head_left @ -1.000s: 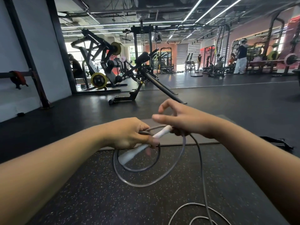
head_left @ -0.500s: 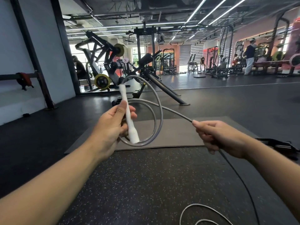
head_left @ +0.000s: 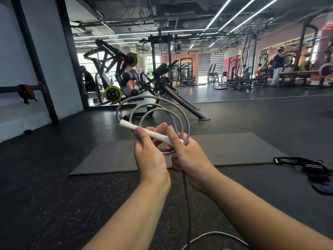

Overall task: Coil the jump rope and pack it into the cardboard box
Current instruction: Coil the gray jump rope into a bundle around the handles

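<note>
Between both hands' closed fingers, left hand (head_left: 149, 156) and right hand (head_left: 187, 156): coiled jump rope (head_left: 182, 112), white handle (head_left: 144, 130).

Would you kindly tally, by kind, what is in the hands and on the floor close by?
Jump rope, grey cord with a white handle: 1
Floor mat: 1
Black striped strap: 1
Hands, left hand and right hand: 2
Total: 5

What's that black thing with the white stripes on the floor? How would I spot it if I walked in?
Find the grey exercise mat lying flat on the speckled black floor. Just off its right corner, on the floor itself, lies the strap. It is crumpled black fabric crossed by thin white stripes, unlike the smooth grey jump rope coiled in the person's hands.
</note>
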